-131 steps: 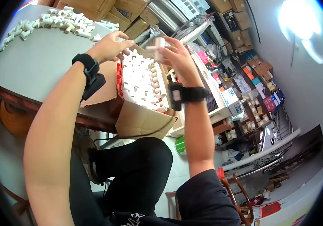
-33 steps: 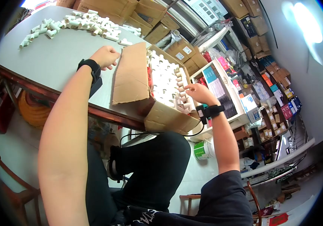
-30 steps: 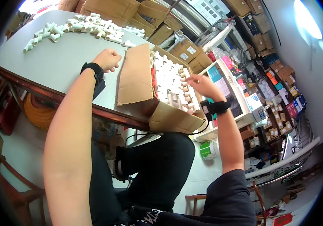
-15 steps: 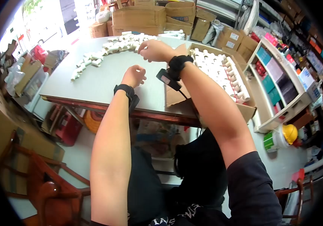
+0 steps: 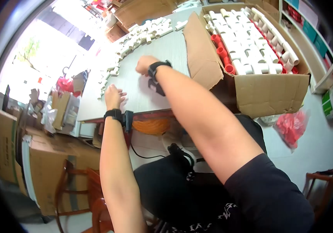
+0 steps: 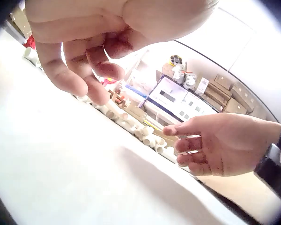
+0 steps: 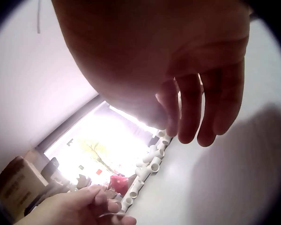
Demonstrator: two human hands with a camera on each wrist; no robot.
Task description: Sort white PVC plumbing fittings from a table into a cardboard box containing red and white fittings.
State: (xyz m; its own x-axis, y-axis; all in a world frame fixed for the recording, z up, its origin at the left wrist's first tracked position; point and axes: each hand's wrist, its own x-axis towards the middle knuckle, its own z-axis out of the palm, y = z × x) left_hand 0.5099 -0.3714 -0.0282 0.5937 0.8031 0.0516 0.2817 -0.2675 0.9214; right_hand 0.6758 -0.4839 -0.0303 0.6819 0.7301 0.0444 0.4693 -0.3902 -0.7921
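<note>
My left hand [image 5: 114,96] hovers over the near left part of the table, beside the end of a line of white pipe tees [image 5: 116,70]. Its fingers hang loosely curled with nothing in them in the left wrist view. Farther right and higher, my right hand [image 5: 147,65] is over the tabletop [image 5: 174,50], short of the heaped tees [image 5: 147,33]. The right wrist view shows its fingers [image 7: 192,112] relaxed, pointing down and holding nothing. At the right, a cardboard box [image 5: 271,93] is filled with rows of white fittings [image 5: 240,37], with red fittings [image 5: 221,51] along its side.
The box's flap [image 5: 201,50] lies out over the table at its left. Wooden chairs [image 5: 92,186] and large cartons [image 5: 50,167] stand at the lower left. A red plastic bag [image 5: 292,126] is on the floor at the right. Black cables hang under the table edge.
A white tee held in my right hand at first is gone from it. That hand has swung from the box leftward over the table. The head view has turned left toward the tees.
</note>
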